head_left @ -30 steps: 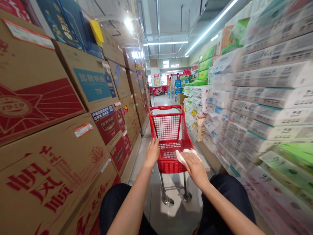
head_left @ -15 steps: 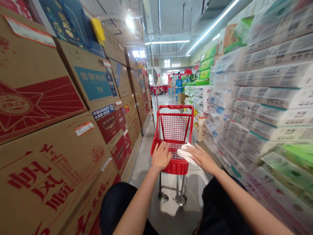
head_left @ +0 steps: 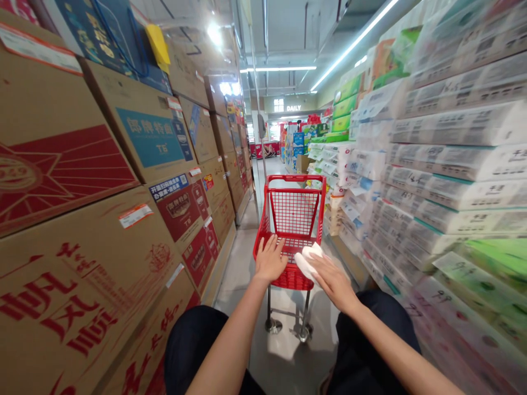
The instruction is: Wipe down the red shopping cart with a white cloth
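Note:
A small red shopping cart [head_left: 295,211] stands in the aisle straight ahead of me. My left hand [head_left: 269,259] lies on the cart's near left rim with the fingers stretched out flat. My right hand [head_left: 331,280] presses a folded white cloth [head_left: 307,258] against the near right rim, fingers extended over it. The basket of the cart looks empty. My dark-trousered knees show at the bottom of the view.
Brown cartons with red and blue prints [head_left: 102,219] are stacked high along the left. Packs of tissue and paper rolls [head_left: 444,181] fill the right wall. The narrow grey floor [head_left: 284,351] runs ahead past a pole [head_left: 257,148] toward more displays.
The cart has swung from angled left to facing straight down the aisle. My left hand moved from its left edge onto the near rim, and the cloth shifted along the right rim.

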Demonstrator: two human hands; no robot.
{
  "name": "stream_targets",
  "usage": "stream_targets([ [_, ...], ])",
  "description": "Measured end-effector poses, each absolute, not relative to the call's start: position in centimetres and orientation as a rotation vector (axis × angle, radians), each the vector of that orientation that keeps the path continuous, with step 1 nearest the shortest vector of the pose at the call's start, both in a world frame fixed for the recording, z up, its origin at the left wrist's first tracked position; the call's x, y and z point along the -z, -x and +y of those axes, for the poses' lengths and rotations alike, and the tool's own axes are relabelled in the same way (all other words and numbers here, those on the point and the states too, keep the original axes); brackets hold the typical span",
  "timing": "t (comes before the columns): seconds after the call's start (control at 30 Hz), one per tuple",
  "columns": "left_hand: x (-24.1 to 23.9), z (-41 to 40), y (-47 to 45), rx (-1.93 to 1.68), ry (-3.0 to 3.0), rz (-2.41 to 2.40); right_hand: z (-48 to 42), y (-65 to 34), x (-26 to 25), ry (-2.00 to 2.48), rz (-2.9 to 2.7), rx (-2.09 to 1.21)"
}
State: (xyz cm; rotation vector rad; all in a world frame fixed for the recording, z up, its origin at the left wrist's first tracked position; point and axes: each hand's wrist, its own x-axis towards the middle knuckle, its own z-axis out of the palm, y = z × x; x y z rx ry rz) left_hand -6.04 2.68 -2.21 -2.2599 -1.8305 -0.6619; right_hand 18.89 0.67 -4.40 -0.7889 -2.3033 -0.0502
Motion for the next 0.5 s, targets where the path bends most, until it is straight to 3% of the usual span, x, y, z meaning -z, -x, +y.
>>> stream_targets([
  [0.13, 2.1, 2.6, 6.5, 0.644, 2.336, -1.786, 2.6, -20.0, 2.7, 0.674, -2.401, 0.042],
  [0.3, 2.0, 2.7, 6.5, 0.589, 2.354, -1.762, 9.2, -21.5, 0.5, 0.847, -2.409, 0.028],
  [0.5, 2.1, 2.9, 6.2, 0.623, 2.279, -1.850, 10.9, -20.4, 1.4, 0.922, -2.338, 0.032],
])
